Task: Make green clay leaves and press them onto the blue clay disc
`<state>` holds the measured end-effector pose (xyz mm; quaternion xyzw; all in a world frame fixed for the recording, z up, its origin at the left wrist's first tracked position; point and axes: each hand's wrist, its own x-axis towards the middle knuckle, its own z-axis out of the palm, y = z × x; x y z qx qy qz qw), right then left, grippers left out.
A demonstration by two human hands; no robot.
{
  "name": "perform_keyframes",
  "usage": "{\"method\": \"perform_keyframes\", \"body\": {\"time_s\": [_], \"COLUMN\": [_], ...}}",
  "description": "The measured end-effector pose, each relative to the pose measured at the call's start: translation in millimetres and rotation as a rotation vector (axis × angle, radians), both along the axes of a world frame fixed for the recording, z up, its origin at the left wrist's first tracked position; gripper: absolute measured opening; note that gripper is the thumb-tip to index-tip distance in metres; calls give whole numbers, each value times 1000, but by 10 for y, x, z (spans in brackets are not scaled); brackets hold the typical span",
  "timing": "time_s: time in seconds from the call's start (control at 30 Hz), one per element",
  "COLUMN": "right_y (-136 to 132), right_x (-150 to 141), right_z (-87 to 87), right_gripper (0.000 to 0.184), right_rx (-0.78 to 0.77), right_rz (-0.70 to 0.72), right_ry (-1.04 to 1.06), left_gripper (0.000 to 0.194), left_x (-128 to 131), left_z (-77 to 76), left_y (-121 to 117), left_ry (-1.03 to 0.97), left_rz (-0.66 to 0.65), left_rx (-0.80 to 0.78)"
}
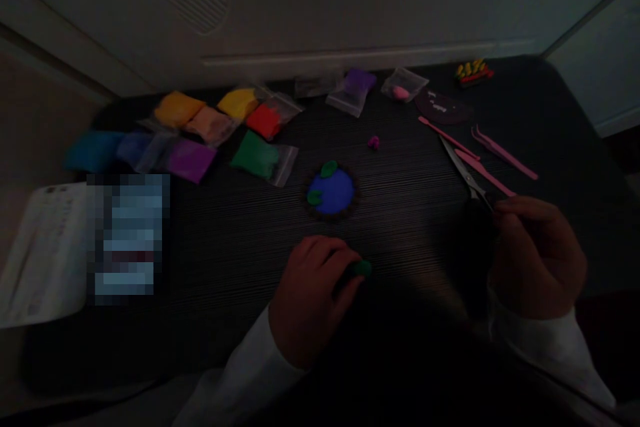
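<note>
My left hand (317, 290) rests low over the middle of the table, its fingers closed on a small green clay piece (364, 268) that shows beyond the fingertips. To the right, my right hand (537, 257) pinches at the dark handle end of the scissors (463, 167), whose blades point up and left on the table. Dim light hides part of that grip. Ahead of my left hand lies a round blue clay disc (337, 192) with a dark bumpy rim. Two green leaf-like pieces (329, 169) sit on its upper and left edges.
Bagged clay lies along the back and left, including a green packet (256, 157) and a purple packet (193, 159). Pink tools (485, 172) and pink tweezers (505, 152) lie beside the scissors. A small magenta piece (373, 142) sits behind the disc. A paper sheet (47, 253) is at left.
</note>
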<state>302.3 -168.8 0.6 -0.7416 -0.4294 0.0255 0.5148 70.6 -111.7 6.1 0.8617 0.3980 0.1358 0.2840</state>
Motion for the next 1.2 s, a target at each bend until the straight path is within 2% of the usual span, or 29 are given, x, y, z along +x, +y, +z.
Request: {"method": "perform_keyframes", "body": {"time_s": [0.17,0.27,0.3,0.37,0.47,0.53,0.7,0.73,0.8,0.87,0.9,1.0,1.07,1.2], "right_y": [1,-11,-12,1,67,125,202,203,200,197,197,207,218,233], "right_x": [-31,-123,-171,-288,-490,-612,-764,-769,-767,-763,-764,-790,-821,-882], "right_z": [18,73,105,185,310,365,358,344,318,300,294,283,279,268], "right_gripper": [12,12,13,16,16,15,11,10,8,7,7,7,6,5], "right_rx": [65,25,-26,-189,-408,-474,-485,-478,-457,-438,-434,-426,-424,-423], "right_rz": [24,93,164,393,779,894,837,814,777,743,727,703,714,721], "right_ry": [29,46,75,160,295,364,437,450,479,501,508,509,508,521], "left_gripper": [15,33,41,51,49,43,43,45,49,48,43,22,16,11], "left_x": [9,4,-1,-22,-88,-147,-217,-211,-188,-165,-158,-148,-141,-120], "left_z": [39,86,107,152,198,198,147,142,143,150,153,155,152,147], "left_y": [-8,-28,-33,-36,-27,-22,-37,-38,-28,4,27,93,114,104], "left_ry": [-63,-177,-220,-285,-292,-275,-282,-286,-303,-329,-348,-420,-460,-506], "left_rz": [5,124,156,161,59,7,-17,10,142,303,343,326,312,315], "left_rx": [-123,-105,-65,56,178,210,263,264,230,75,-47,-379,-458,-515]}}
